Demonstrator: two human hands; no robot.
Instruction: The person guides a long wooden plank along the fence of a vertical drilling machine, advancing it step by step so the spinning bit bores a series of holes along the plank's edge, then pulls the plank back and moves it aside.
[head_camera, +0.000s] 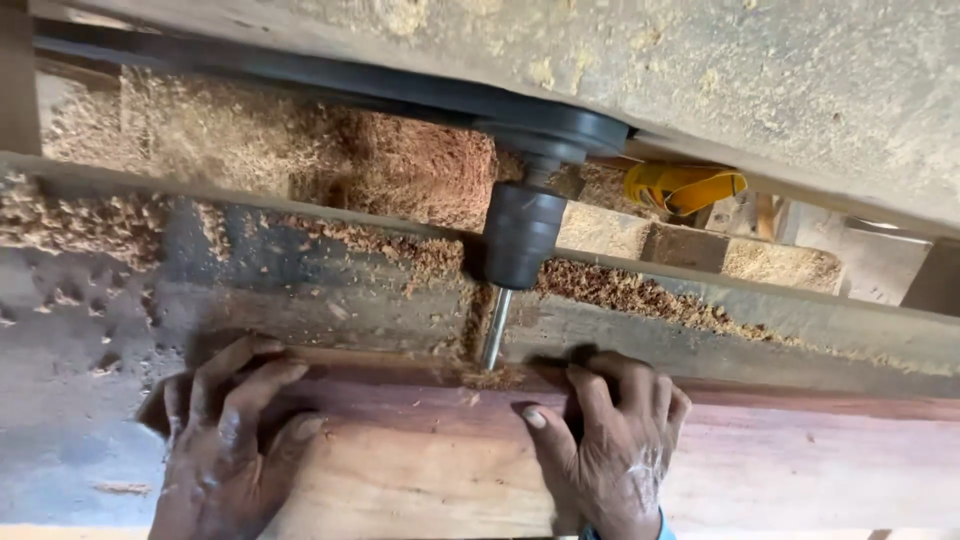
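Both hands, left hand (225, 440) and right hand (610, 440), press flat on the plank (440, 470), gripping nothing; drill bit (495, 330) between them meets its edge (fresh sawdust (490, 378) there), boring apparently just started.

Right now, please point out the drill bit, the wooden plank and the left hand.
drill bit (495, 330): head view, middle of the shaft.
wooden plank (800, 450): head view, bare top face.
left hand (225, 440): head view, back of hand.
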